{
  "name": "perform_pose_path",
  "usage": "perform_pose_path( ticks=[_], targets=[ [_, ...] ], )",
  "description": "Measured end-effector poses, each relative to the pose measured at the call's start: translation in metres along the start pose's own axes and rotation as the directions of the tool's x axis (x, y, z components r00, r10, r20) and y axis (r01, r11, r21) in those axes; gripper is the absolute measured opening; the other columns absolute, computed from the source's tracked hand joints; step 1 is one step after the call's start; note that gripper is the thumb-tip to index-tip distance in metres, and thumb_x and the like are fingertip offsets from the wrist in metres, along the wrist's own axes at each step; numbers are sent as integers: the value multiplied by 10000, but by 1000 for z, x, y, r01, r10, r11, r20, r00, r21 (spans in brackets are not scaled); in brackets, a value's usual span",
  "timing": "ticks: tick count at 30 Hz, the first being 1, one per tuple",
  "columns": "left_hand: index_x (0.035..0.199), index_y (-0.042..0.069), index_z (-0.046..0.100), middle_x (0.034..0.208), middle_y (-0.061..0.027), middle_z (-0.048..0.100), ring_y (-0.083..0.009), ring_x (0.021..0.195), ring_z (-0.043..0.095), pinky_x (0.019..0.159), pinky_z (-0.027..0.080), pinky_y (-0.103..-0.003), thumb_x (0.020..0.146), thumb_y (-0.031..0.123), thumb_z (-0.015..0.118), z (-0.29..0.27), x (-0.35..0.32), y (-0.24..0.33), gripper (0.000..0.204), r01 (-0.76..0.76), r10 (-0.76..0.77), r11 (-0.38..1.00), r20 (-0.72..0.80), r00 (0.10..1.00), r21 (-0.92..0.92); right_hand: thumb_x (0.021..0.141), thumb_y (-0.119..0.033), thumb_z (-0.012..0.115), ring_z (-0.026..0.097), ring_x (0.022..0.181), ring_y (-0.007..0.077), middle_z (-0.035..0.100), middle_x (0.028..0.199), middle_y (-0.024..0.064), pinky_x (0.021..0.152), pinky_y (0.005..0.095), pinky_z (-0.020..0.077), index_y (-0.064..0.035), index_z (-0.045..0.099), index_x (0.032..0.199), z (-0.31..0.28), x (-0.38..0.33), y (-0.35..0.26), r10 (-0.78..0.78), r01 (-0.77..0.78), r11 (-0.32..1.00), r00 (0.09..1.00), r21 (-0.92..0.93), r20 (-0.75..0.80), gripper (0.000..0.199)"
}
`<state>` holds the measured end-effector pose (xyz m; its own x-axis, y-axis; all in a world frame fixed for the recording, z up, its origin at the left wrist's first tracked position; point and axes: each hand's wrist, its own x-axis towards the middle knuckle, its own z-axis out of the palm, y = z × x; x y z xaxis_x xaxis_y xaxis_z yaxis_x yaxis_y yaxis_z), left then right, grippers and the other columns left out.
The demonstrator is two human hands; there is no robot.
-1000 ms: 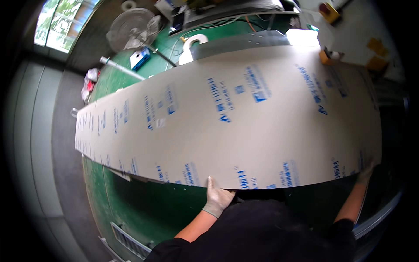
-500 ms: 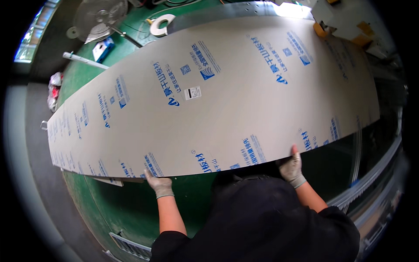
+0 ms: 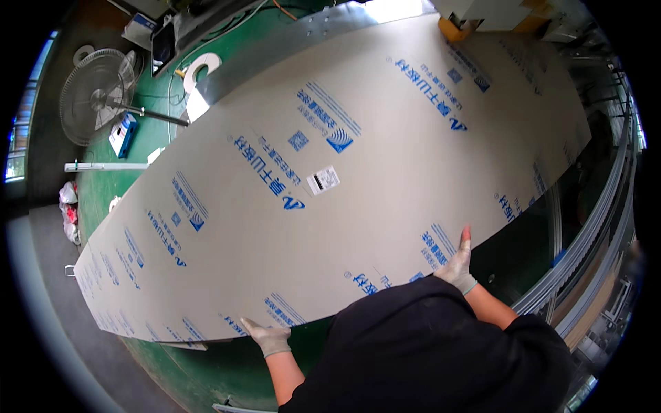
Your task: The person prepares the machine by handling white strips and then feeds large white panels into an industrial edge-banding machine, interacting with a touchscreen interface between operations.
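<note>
A large beige board [image 3: 372, 199] with blue printing and a small white label [image 3: 323, 180] spans most of the view. My left hand [image 3: 267, 336], in a pale glove, grips its near edge, thumb on top and fingers hidden underneath. Further right along the same edge, my right hand [image 3: 459, 267] holds on in the same way; its glove leaves the thumb tip bare. The board's near edge runs close against my dark shirt between the two hands.
A standing fan [image 3: 98, 100], a blue box [image 3: 124, 135] and a white ring-shaped roll [image 3: 202, 71] are beyond the board on the left. Metal rails [image 3: 585, 241] run along the right. An orange-yellow part [image 3: 456, 29] juts over the far edge.
The board appears turned in view, its left end lower and its near edge closer to my body. Both hands keep their grip; the left one is lower in view.
</note>
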<state>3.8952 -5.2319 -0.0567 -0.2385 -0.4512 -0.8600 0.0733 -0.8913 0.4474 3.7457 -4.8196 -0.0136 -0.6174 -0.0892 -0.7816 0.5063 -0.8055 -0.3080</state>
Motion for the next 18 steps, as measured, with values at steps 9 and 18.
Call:
perform_pose_path(
  ticks=[9,18],
  targets=[
    [1504,210,390,1523,-66,427,-315,1421,373,1141,294,-557,966,690,197,4,-3,10,746,84,-84,996,1,997,6,852,-764,509,556,1224,349,589,1347,125,1039,516,447,-124,547,1366,-9,11,6,-130,129,991,991,43,11,822],
    [1536,196,339,1575,-24,365,-240,1449,330,1202,239,-457,1034,572,271,-62,39,9,630,126,-78,984,333,940,-124,925,-642,436,436,1374,430,486,1465,218,1114,594,375,-89,439,1478,-6,12,26,-157,132,979,976,156,153,781]
  ],
)
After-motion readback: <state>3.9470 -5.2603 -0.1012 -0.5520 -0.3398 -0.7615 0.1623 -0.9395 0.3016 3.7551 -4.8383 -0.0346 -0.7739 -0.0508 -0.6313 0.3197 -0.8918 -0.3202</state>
